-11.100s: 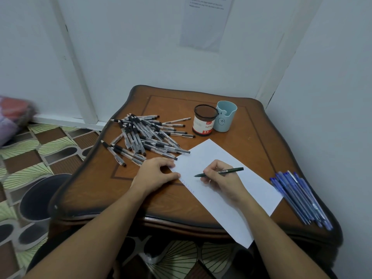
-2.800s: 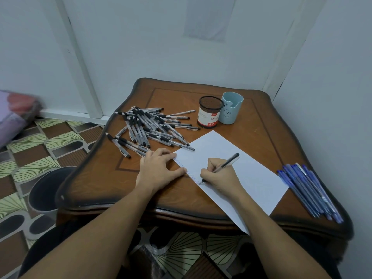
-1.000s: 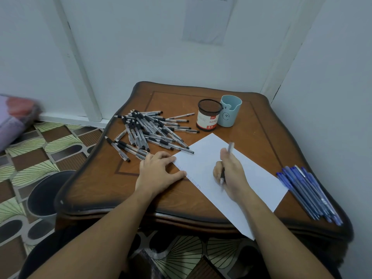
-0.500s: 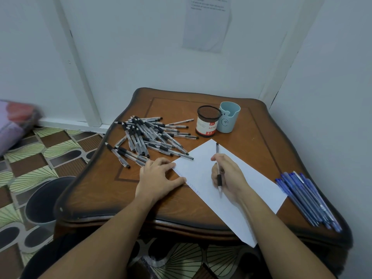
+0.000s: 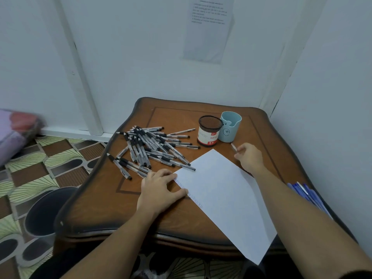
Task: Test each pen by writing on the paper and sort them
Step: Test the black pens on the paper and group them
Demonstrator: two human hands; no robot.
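A white sheet of paper (image 5: 223, 196) lies slanted on the wooden table (image 5: 173, 218), with faint scribbles along its left edge. My left hand (image 5: 158, 190) rests flat on the paper's left corner. My right hand (image 5: 249, 158) is stretched out beyond the paper's far corner and pinches a black-and-clear pen (image 5: 234, 147), whose end points toward the pale blue cup (image 5: 229, 126). A pile of black-and-clear pens (image 5: 153, 148) lies at the table's far left. A row of blue pens (image 5: 308, 195) lies at the right edge, partly hidden by my right forearm.
A black mesh pen holder with a red-and-white label (image 5: 209, 130) stands beside the blue cup. A dark bin (image 5: 48, 212) sits on the patterned floor to the left. White walls close in behind and to the right.
My right hand has lifted the pen off the paper and carried it forward and right, toward the cups. My left hand stays on the paper.
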